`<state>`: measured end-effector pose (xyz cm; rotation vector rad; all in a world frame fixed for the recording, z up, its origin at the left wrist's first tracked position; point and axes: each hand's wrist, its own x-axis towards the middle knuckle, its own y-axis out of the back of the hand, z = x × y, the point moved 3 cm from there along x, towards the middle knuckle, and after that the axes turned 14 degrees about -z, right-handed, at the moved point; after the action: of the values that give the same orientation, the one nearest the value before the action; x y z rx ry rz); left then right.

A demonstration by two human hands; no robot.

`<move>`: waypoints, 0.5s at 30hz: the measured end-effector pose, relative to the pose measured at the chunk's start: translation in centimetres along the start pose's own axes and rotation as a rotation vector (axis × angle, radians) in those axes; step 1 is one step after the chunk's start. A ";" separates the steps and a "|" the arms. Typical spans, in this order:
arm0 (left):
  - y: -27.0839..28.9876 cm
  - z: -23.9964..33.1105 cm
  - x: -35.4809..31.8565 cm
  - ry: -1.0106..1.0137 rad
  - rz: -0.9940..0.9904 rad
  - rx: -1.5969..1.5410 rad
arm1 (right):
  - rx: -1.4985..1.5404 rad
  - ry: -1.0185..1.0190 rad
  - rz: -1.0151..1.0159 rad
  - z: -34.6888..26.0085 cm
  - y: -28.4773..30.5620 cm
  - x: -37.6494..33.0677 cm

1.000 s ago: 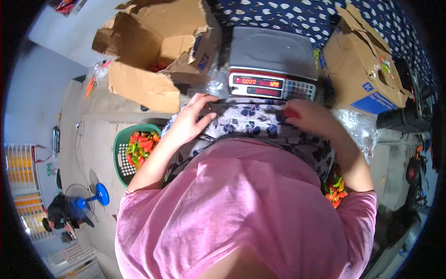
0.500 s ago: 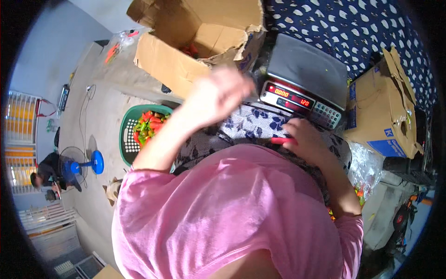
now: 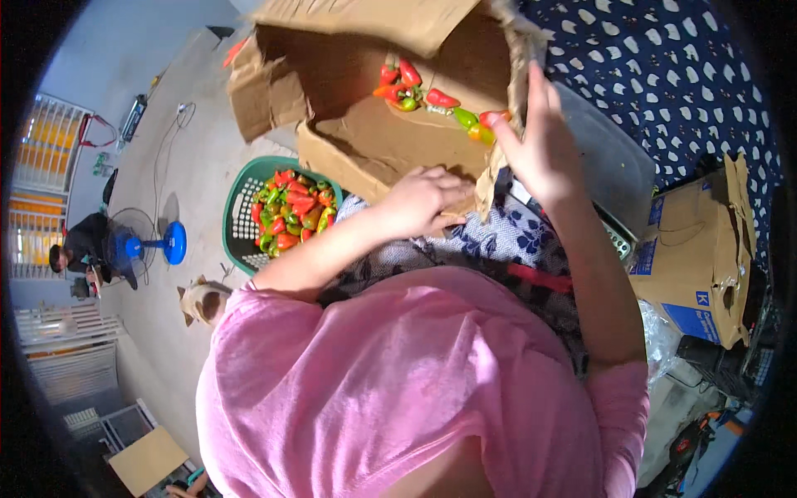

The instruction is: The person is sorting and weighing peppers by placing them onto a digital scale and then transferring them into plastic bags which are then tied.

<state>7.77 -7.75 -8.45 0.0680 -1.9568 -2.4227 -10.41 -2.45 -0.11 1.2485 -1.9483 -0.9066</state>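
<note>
A large torn cardboard box (image 3: pixel 349 153) is tipped toward me over my lap, its inside showing. Several red, orange and green peppers (image 3: pixel 407 83) lie in it. My right hand (image 3: pixel 544 145) grips the box's right edge, thumb inside and fingers along the outer side. With bent fingers, my left hand (image 3: pixel 427 199) holds the near wall close to its torn corner. On my patterned lap cloth (image 3: pixel 490 241) rests a red, narrow thing (image 3: pixel 540 278) whose kind I cannot make out. The digital scale (image 3: pixel 618 158) is partly hidden behind the box and my right arm.
A green basket (image 3: pixel 237 216) of peppers stands on the floor at left. Beyond it are a blue fan (image 3: pixel 174 243), a seated person (image 3: pixel 87 245) and a cat-like animal (image 3: pixel 199 303). Another cardboard box (image 3: pixel 689 257) stands at right, near patterned dark blue fabric (image 3: pixel 614 50).
Both hands have taken hold of the cardboard box, which is now nearer and tipped, with its peppers in view. My right hand has left the red thing on my lap.
</note>
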 end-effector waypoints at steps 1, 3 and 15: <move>0.5 -0.8 0.3 -0.055 -0.053 -0.142 | -0.030 0.036 0.086 0.2 -0.1 0.4; 1.9 -2.7 1.3 -0.105 -0.264 -0.450 | -0.063 0.071 0.189 2.1 0.0 1.1; -1.8 -27.8 12.6 0.851 -0.778 0.201 | 0.108 -0.123 -0.205 4.8 0.8 0.2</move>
<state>-3.36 -35.08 -16.22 1.7948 -1.8638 -1.8654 -14.73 -1.43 -2.07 1.5086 -2.0142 -1.0121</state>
